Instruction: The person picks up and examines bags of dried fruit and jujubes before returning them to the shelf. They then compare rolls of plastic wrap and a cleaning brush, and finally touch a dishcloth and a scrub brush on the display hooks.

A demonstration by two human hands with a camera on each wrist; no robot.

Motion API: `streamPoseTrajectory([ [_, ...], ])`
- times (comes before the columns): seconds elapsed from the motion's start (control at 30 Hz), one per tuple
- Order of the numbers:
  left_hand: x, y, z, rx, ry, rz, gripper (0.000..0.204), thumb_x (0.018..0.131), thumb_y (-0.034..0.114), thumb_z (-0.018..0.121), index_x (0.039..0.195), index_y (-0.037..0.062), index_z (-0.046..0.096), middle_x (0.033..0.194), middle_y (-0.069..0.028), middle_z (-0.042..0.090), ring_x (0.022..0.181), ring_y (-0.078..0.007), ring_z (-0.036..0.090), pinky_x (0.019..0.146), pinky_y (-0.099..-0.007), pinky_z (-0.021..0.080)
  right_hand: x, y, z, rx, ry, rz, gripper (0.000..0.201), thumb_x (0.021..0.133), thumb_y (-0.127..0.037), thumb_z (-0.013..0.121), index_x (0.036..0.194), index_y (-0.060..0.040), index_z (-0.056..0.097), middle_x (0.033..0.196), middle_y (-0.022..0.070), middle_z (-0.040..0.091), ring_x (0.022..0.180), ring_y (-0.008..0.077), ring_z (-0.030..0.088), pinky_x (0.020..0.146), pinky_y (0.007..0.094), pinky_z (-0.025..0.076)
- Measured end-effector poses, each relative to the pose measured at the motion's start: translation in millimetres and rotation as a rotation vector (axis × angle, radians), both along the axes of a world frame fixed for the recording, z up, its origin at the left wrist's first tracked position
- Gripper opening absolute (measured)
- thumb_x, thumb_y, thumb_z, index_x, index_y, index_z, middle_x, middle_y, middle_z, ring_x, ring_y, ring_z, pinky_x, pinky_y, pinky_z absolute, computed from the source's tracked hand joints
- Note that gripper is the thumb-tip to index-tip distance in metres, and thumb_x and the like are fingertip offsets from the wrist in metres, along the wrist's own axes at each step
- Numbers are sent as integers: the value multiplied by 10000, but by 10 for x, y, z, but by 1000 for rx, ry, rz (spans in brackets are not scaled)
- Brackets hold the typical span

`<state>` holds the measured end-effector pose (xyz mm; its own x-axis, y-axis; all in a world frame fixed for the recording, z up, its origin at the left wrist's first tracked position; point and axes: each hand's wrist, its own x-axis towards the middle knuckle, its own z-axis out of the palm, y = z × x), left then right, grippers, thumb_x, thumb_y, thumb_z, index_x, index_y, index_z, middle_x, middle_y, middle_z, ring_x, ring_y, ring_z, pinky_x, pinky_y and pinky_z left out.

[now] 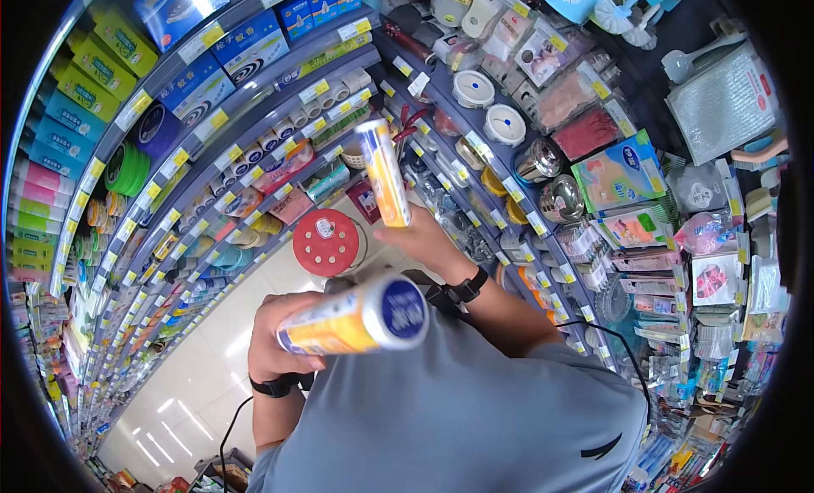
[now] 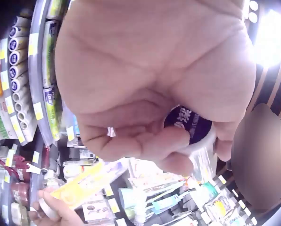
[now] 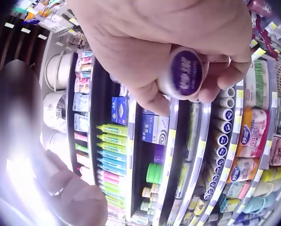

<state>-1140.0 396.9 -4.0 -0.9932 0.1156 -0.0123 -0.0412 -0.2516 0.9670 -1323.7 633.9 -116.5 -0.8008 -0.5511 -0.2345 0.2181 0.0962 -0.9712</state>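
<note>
In the head view my left hand [image 1: 287, 328] grips a yellow-and-white cylindrical roll [image 1: 339, 325] with a dark blue label on its round end. It lies nearly level in front of my chest, end toward the camera. Farther forward, my right hand [image 1: 420, 237] holds a similar yellow-and-white roll [image 1: 388, 175] by its lower end, its length pointing up and away. The left wrist view shows curled fingers around the first roll's blue end [image 2: 190, 126]. In the right wrist view, the second roll's blue-labelled end [image 3: 185, 73] shows between thumb and fingers.
Packed shelves curve along the left, with a row of similar rolls [image 3: 220, 150] and mosquito-coil boxes [image 1: 246, 44]. On the right, shelves carry bowls [image 1: 560, 198] and packaged gloves [image 1: 585, 135]. A red round stool [image 1: 326, 242] stands on the tiled floor [image 1: 195, 391] ahead.
</note>
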Motion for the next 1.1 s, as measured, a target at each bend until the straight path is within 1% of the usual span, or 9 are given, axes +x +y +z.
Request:
streamPoseTrajectory([
  [0.07, -39, -24, 16, -78, 30, -72, 764, 601, 251, 971, 1208, -104, 672, 1073, -170, 758, 957, -238, 750, 885, -319, 551, -7, -13, 91, -57, -253, -17, 267, 922, -225, 738, 1067, -14, 664, 897, 14, 654, 746, 65, 589, 680, 250, 494],
  [0.27, -115, 100, -174, -363, 67, 269, 723, 701, 214, 936, 1306, -48, 640, 1104, -102, 736, 974, -202, 710, 895, -311, 532, 291, -101, 680, -257, -45, 284, 378, 880, -152, 789, 1195, -11, 634, 1040, 40, 696, 945, 113, 651, 844, 299, 531],
  [0.43, -191, 65, -408, -177, -3, 653, 564, 921, 433, 739, 1212, -28, 595, 881, -53, 656, 743, -100, 586, 677, -250, 478, 299, -47, 760, -196, 49, 258, 350, 832, -113, 833, 1117, -40, 645, 971, 23, 675, 888, 114, 645, 815, 307, 529],
  [0.5, -214, -23, -416, -31, -223, 717, 498, 958, 439, 691, 1150, -12, 608, 832, -48, 646, 684, -74, 532, 611, -218, 420, 245, 12, 759, -197, 227, 219, 277, 850, -83, 814, 1066, -64, 643, 1097, 51, 653, 968, 125, 611, 874, 303, 496],
  [0.63, -210, 32, -384, -223, -320, 617, 490, 985, 466, 649, 1113, -3, 592, 752, -35, 596, 601, -54, 429, 528, -222, 304, 156, 7, 708, -319, 362, 144, 315, 843, -106, 833, 1087, -65, 638, 1184, 69, 654, 1037, 130, 595, 904, 324, 489],
  [0.77, -238, 342, -274, -259, -219, 458, 545, 923, 464, 717, 1182, -6, 622, 785, -33, 661, 598, -41, 486, 534, -204, 356, 142, -52, 609, 36, 358, 238, 367, 760, -58, 852, 1072, -41, 658, 1046, 45, 708, 996, 165, 678, 911, 310, 527],
  [0.83, -212, 376, -232, -48, -237, 432, 530, 904, 295, 792, 1277, -38, 614, 1061, -56, 674, 843, -103, 634, 782, -263, 525, 153, -103, 450, 232, 204, 116, 334, 778, -121, 833, 1052, -39, 661, 1001, 41, 715, 981, 156, 678, 894, 309, 523],
  [1.03, -199, 275, -168, -164, -181, 453, 560, 884, 298, 814, 1284, -36, 608, 1036, -29, 663, 908, -85, 617, 803, -246, 504, 35, 6, 157, 3, 16, -29, 324, 855, -154, 789, 1112, -32, 634, 1000, 19, 670, 908, 120, 657, 786, 292, 522],
  [1.1, -190, 225, -169, -174, -200, 440, 566, 882, 298, 818, 1285, -40, 611, 1029, -28, 666, 905, -78, 605, 814, -237, 495, 25, 22, 236, -98, -247, -80, 299, 929, -215, 744, 1153, -59, 622, 1033, 12, 663, 928, 105, 660, 764, 273, 508],
])
